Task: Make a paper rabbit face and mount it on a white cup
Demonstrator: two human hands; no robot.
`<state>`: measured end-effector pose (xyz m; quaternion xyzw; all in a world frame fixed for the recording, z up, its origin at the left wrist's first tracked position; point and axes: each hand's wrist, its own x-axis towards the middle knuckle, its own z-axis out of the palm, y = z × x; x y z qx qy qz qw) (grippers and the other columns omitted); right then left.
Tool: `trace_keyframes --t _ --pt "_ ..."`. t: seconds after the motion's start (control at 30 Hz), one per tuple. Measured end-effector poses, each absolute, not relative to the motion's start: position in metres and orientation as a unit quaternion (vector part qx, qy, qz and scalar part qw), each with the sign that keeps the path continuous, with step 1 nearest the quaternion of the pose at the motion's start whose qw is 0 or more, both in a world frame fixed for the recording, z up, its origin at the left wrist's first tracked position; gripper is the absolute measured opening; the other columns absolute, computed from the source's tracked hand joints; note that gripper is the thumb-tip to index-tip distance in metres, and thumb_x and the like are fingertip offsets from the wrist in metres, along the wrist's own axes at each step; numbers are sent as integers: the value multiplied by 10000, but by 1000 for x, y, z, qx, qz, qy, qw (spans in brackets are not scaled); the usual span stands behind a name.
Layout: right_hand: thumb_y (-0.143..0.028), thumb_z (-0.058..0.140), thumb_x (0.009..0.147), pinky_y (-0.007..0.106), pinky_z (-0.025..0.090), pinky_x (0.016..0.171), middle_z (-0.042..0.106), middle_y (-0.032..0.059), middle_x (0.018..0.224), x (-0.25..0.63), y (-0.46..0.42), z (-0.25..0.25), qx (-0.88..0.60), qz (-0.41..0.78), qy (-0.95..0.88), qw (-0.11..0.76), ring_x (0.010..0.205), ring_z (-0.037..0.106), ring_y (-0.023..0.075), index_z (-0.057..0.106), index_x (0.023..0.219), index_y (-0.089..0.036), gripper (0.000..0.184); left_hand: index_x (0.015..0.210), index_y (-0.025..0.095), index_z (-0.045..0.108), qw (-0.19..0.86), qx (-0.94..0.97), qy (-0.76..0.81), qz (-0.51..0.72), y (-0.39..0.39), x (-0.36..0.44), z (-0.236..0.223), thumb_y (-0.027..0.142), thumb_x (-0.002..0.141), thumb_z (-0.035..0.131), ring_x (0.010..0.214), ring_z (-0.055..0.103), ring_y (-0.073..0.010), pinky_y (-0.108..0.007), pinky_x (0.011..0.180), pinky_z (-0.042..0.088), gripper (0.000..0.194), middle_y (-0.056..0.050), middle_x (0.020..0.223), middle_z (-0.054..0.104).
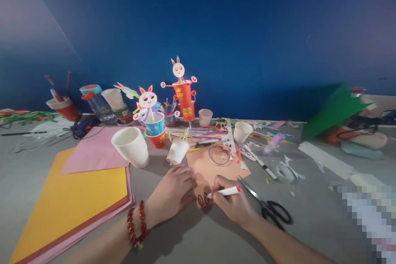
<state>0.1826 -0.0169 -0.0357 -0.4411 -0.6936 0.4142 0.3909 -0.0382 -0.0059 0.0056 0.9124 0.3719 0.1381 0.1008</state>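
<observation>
Gripping a slim white marker [228, 191] with a red end, right hand [234, 206] sits over the near end of a peach paper sheet [206, 167] on the grey table [173, 243]. Two dark-outlined ovals [200, 200] stand side by side there, marker tip at the right one. Left hand [173, 187]: palm down, fingers loosely spread, at sheet's left edge. Farther up the sheet: a ring [209, 154], white scraps [243, 166].
</observation>
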Motion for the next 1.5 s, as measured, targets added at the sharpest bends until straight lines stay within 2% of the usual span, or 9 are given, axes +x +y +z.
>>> trace_keyframes --t 1.0,1.5 --pt "-140 497 708 229 288 507 488 -61 545 183 -18 -36 -445 402 -705 378 521 420 116 464 595 -219 142 1003 210 652 104 912 369 146 -7 -38 5 254 897 650 1183 570 -265 -444 1063 349 115 -56 1172 698" --pt "-146 477 691 234 262 500 442 -65 540 184 -19 -34 -433 416 -702 384 513 385 115 423 584 -225 144 996 207 645 105 913 367 147 -6 -38 6 295 923 622 1145 575 -258 -433 1039 378 116 -61 1117 695"
